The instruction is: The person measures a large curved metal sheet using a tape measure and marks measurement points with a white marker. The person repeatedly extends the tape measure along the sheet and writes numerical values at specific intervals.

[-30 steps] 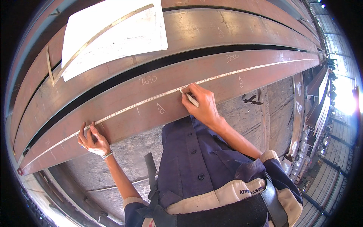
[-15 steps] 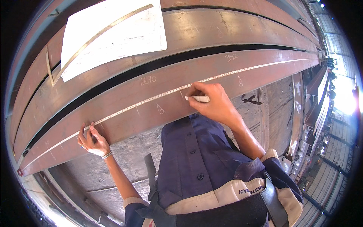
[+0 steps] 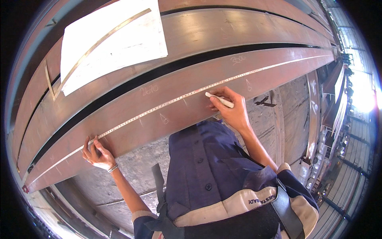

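Firmly, right hand (image 3: 232,109) pinching white marker (image 3: 219,100), left hand (image 3: 96,153) pressing tape measure (image 3: 167,104)

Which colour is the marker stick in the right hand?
White; the marker stick in the right hand shows best in the head view.

The long rust-brown steel plate (image 3: 207,85) runs out of view at both the lower-left and upper-right rims, so neither end shows, and the thin graduated measuring tape (image 3: 167,104) laid along it has markings too small to tell. The left hand (image 3: 97,153) covers the tape where its fingers press down, and the tip of the white chalk stick (image 3: 219,100) in the right hand (image 3: 230,109) meets the plate too finely to say whether it touches. The white paper sheet (image 3: 119,44) shows only faint, unreadable lines, and the bright area at the right rim is washed out.
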### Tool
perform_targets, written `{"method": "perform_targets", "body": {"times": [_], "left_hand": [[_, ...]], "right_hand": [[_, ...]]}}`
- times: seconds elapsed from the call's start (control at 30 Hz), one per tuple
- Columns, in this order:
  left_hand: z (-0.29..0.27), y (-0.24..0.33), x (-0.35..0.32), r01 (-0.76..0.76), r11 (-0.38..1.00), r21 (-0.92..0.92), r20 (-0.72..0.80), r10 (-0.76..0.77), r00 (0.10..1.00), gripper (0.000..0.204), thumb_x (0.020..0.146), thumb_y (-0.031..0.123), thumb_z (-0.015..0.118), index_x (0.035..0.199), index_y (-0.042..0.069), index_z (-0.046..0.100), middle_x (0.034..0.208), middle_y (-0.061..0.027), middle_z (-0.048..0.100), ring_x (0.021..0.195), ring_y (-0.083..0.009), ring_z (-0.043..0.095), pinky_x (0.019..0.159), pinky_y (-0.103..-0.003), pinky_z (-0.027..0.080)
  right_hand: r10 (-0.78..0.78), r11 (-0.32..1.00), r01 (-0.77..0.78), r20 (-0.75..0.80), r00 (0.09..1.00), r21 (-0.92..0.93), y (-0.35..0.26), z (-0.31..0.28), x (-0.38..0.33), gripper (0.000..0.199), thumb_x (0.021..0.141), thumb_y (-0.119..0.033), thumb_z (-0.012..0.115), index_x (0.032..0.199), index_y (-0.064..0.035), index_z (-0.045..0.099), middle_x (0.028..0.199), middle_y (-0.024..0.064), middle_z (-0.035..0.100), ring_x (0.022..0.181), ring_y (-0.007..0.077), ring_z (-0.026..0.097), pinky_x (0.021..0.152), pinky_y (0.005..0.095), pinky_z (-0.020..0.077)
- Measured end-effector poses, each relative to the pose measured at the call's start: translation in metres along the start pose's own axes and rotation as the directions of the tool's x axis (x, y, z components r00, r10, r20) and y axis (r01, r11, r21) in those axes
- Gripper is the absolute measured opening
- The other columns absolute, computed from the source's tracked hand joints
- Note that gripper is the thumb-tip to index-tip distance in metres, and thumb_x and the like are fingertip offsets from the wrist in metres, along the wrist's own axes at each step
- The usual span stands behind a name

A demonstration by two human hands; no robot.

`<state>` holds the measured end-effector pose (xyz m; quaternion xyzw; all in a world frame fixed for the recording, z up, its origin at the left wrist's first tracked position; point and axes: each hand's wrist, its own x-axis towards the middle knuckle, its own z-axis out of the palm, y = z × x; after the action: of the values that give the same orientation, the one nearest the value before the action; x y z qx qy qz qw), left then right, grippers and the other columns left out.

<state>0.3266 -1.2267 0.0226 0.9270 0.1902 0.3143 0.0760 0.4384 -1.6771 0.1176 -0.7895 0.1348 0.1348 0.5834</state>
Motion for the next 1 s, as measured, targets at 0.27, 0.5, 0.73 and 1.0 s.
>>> {"method": "perform_targets", "body": {"times": [0.27,0.5,0.73,1.0], "left_hand": [[0.001,-0.006,0.0,-0.029,1.0,-0.004,0.02,0.03,0.999,0.033,0.108,0.037,0.065,0.098,0.013,0.085,0.123,-0.0075,0.076,0.111,-0.0323,0.065,0.096,-0.049,0.053],[0.001,-0.007,0.001,-0.042,0.999,0.026,0.035,0.041,0.999,0.037,0.109,0.04,0.061,0.102,0.013,0.085,0.123,-0.0061,0.076,0.115,-0.0311,0.066,0.099,-0.048,0.053],[0.003,-0.008,0.0,-0.014,1.0,0.021,0.029,0.013,0.999,0.03,0.107,0.038,0.064,0.103,0.018,0.085,0.128,-0.0023,0.074,0.116,-0.0295,0.064,0.098,-0.047,0.054],[0.002,-0.007,0.0,-0.013,1.0,0.02,0.025,0.012,1.0,0.031,0.107,0.037,0.063,0.104,0.015,0.085,0.125,-0.0035,0.075,0.115,-0.0295,0.064,0.099,-0.047,0.053]], "right_hand": [[-0.183,0.969,0.139,-0.219,0.958,-0.202,0.027,-0.019,0.0,0.02,0.096,-0.011,0.075,0.112,0.0005,0.078,0.098,0.0138,0.082,0.093,0.0206,0.08,0.084,0.0329,0.0605],[-0.263,0.923,0.155,-0.283,0.922,-0.353,0.028,-0.037,0.012,0.02,0.094,-0.014,0.076,0.11,-0.0015,0.079,0.099,0.017,0.081,0.096,0.0275,0.081,0.086,0.0348,0.0604],[-0.293,0.896,0.177,-0.242,0.925,-0.408,0.03,-0.045,0.019,0.02,0.095,-0.016,0.076,0.111,-0.0036,0.08,0.099,0.0166,0.081,0.093,0.0283,0.081,0.084,0.0348,0.0607],[-0.312,0.885,0.21,-0.194,0.93,-0.416,0.028,-0.047,0.023,0.02,0.095,-0.016,0.075,0.11,-0.0031,0.08,0.101,0.0169,0.08,0.094,0.0319,0.08,0.082,0.0375,0.0614]]}}
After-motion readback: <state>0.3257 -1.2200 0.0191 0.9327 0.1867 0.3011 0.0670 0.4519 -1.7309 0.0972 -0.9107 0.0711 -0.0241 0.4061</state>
